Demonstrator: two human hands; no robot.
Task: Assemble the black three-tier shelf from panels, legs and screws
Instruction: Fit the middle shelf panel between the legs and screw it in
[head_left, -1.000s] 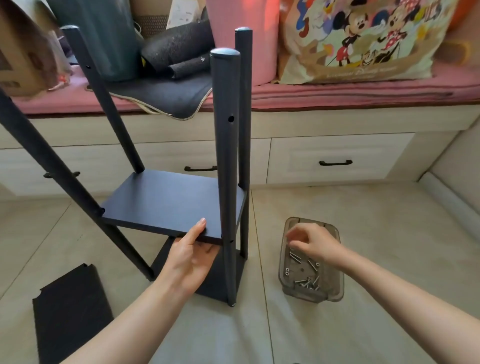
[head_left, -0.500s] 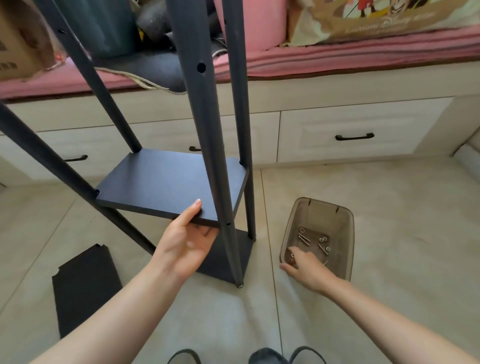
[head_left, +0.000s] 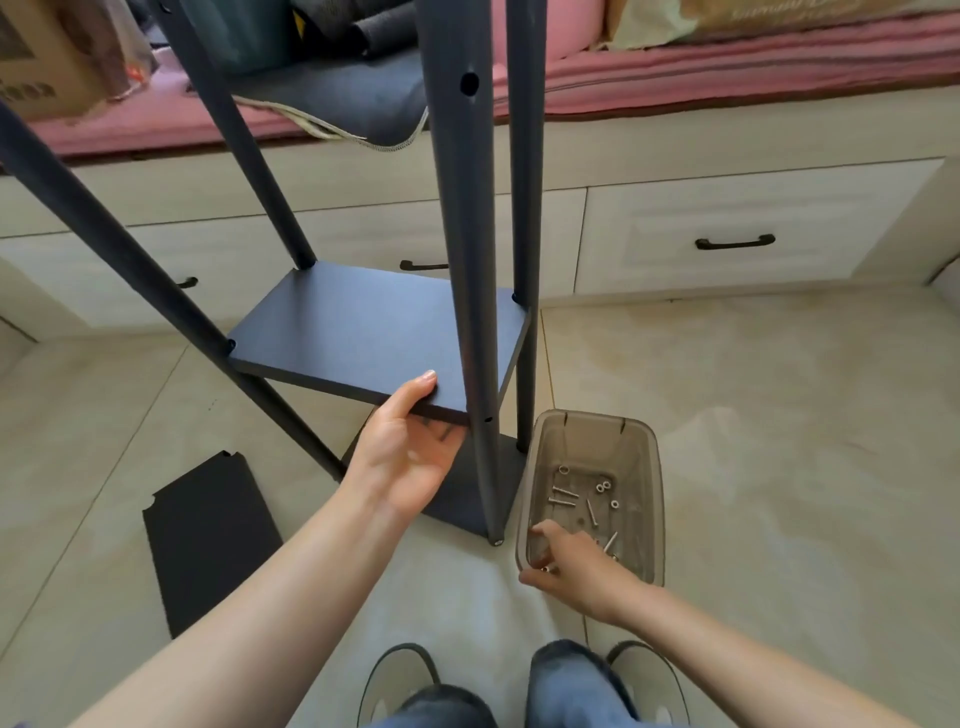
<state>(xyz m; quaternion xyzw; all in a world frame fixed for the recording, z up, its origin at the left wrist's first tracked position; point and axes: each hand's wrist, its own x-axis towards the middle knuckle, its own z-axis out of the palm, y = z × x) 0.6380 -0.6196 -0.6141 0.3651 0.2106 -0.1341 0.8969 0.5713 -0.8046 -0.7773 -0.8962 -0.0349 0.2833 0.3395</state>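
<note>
A person's left hand (head_left: 410, 457) supports the front edge of the middle black rectangular shelf panel (head_left: 374, 332), thumb on top and fingers beneath, beside the near dark metal leg (head_left: 462, 270) of the 4-legged black shelf frame. The right hand (head_left: 571, 569) reaches into the smoky translucent plastic bin (head_left: 644, 499) of silver screws (head_left: 563, 496); whether it pinches a screw cannot be told. A loose black panel (head_left: 208, 540) lies on open beige tile (head_left: 779, 441). Lettering on the cardboard box (head_left: 41, 67) is unreadable
</note>
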